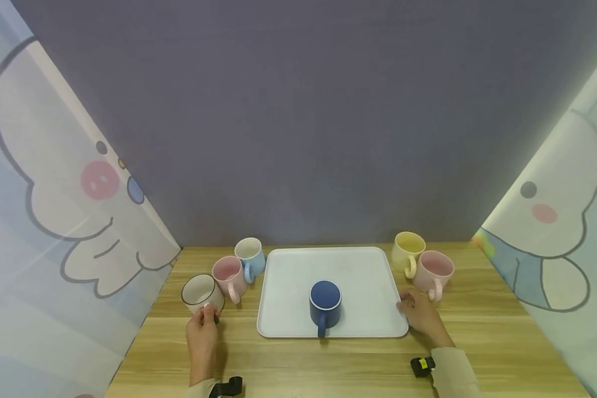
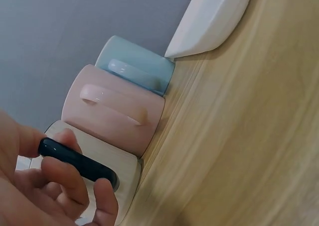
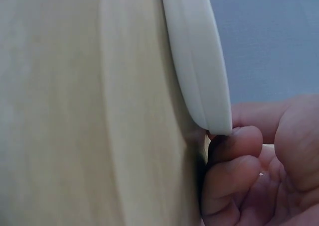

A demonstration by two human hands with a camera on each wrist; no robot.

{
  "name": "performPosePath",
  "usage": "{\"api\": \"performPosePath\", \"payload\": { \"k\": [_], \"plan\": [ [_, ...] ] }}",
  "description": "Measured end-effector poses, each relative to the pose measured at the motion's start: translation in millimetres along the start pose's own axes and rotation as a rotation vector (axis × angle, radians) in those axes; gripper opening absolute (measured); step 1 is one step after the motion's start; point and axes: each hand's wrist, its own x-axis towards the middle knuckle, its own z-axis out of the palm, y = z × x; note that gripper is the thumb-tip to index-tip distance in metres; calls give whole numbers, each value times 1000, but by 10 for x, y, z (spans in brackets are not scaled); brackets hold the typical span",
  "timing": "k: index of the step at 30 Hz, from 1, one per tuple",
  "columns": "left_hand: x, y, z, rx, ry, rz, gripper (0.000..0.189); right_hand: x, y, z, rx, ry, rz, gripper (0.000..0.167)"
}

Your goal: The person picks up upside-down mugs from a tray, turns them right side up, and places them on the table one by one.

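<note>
My left hand (image 1: 202, 333) grips the dark handle (image 2: 79, 162) of a white mug (image 1: 200, 292) with a black rim, fingers curled round it. A pink mug (image 2: 112, 109) stands right beside that mug, with a light blue mug (image 2: 135, 64) behind it. On the other side, my right hand (image 1: 422, 313) pinches the right edge of a white tray (image 1: 288, 276). In the right wrist view, the thumb lies over the tray rim (image 3: 214, 96) and the curled fingers (image 3: 239, 144) are beneath it. A dark blue mug (image 1: 325, 304) stands on the tray, handle toward me.
To the right of the tray stand a yellow mug (image 1: 408, 251) and another pink mug (image 1: 434, 271), close together. A grey wall (image 1: 303, 138) rises behind the wooden table (image 1: 298, 367). Cloth panels with cartoon figures (image 1: 557, 204) flank both sides.
</note>
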Motion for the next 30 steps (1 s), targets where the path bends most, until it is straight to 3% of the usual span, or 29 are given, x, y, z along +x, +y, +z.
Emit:
{"api": "performPosePath", "payload": {
  "k": [10, 16, 20, 22, 24, 27, 30],
  "plan": [
    [-29, 13, 5, 174, 103, 25, 37, -1, -13, -5, 10, -3, 21, 32],
    [-63, 59, 35, 139, 203, 6, 36, -18, -24, -13, 14, -2, 13, 32],
    [-135, 201, 113, 85, 239, 109, 24, -25, -37, -16, 5, -1, 5, 31],
    [-192, 284, 190, 70, 194, 188, 16, -30, -42, -18, 2, -3, 4, 31],
    [-262, 354, 296, 75, 108, 270, 11, -33, -45, -18, 1, -3, 8, 31],
    [-396, 422, 495, 88, -94, 350, 3, -40, -51, -18, 9, -6, 16, 32],
    [-545, 433, 712, 83, -291, 387, 5, -40, -54, -16, 27, -6, 26, 32]
  ]
}}
